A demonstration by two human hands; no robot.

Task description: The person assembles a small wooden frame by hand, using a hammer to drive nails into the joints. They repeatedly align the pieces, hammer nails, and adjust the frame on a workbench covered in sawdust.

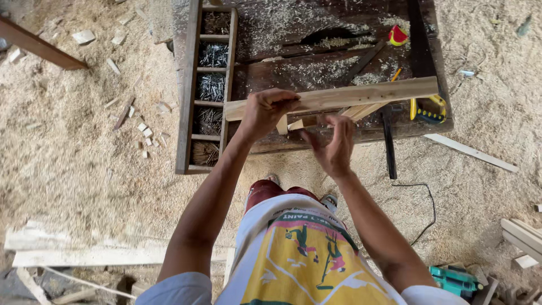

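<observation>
Fingers of the left hand [265,110] curl over the top edge of a long pale wooden slat [361,93], clamped on it near its left end. The fingers of the right hand [333,148] are spread apart and open, palm turned toward the wood, holding nothing; they hover just below the slat, near some shorter wood pieces [355,111] that lie under it.

The slat is held level above a dark, worn workbench [316,70] dusted with shavings, and runs from the left hand out toward the bench's right side.

Judging by how things lie, the work looks to be in its middle: the slat is already cut to length and lifted, but it is not set down or fastened to anything visible. Whether the shorter pieces below are joined to it or merely lie beneath cannot be told.

At the bench's left edge stands a narrow wooden tray [210,85] split into compartments filled with nails. A yellow and black tool [429,109] sits at the right edge, partly hidden by the slat, so its kind is unclear. A small red and yellow object [398,35] near the top is too small to identify. A green tool [454,279] at the lower right is cut off by the person's arm. Sawdust [84,169] and offcuts cover the floor.
</observation>
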